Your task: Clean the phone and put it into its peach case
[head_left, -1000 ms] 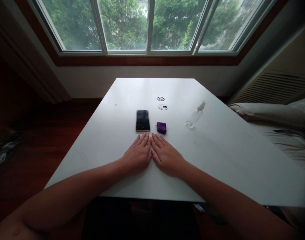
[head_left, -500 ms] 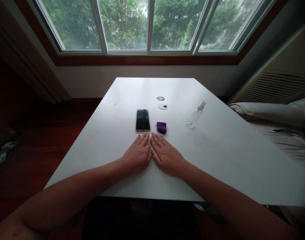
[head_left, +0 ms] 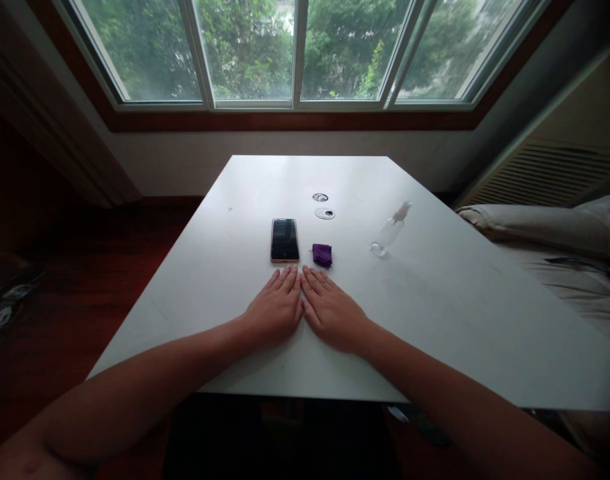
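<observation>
My left hand [head_left: 275, 305] lies flat, palm down, on the white table [head_left: 195, 293], fingers stretched forward. Beside it my right hand [head_left: 333, 308] rests the same way, and the two touch or nearly touch along the thumbs. Neither holds anything. Just beyond my left fingertips is a smartphone [head_left: 285, 240] with a dark screen facing up. A folded purple cloth [head_left: 322, 255] lies a little ahead of my right fingertips. Farther to the right, a clear spray bottle [head_left: 391, 230] lies on its side.
Behind the phone and cloth, a round hole [head_left: 320, 197] shows in the tabletop, with a disc-shaped cover [head_left: 325, 213] near it. A window [head_left: 255, 53] fills the far wall. At the right stands a beige cushioned seat [head_left: 579, 267]; cables [head_left: 5, 310] lie on the floor at left.
</observation>
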The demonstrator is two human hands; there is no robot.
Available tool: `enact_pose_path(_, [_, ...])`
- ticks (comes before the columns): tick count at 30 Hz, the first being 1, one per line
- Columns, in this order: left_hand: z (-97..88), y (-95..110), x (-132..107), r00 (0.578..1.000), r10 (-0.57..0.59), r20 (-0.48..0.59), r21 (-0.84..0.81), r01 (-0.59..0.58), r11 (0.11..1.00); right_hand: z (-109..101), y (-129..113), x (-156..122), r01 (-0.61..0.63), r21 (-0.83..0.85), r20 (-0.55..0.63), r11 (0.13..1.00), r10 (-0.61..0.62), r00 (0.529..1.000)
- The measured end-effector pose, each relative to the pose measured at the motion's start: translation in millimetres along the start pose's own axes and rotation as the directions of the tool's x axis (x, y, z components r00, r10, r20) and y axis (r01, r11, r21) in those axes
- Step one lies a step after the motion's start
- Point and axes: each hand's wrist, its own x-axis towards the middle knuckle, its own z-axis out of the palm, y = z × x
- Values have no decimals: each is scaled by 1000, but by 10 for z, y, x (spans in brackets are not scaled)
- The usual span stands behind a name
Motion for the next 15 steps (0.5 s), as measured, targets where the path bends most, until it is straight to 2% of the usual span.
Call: enact_pose_path(15, [21,-9,6,1000,12,-10,15,-11,1000,11,10,-11,6,-3,-4,1000,-6,1000])
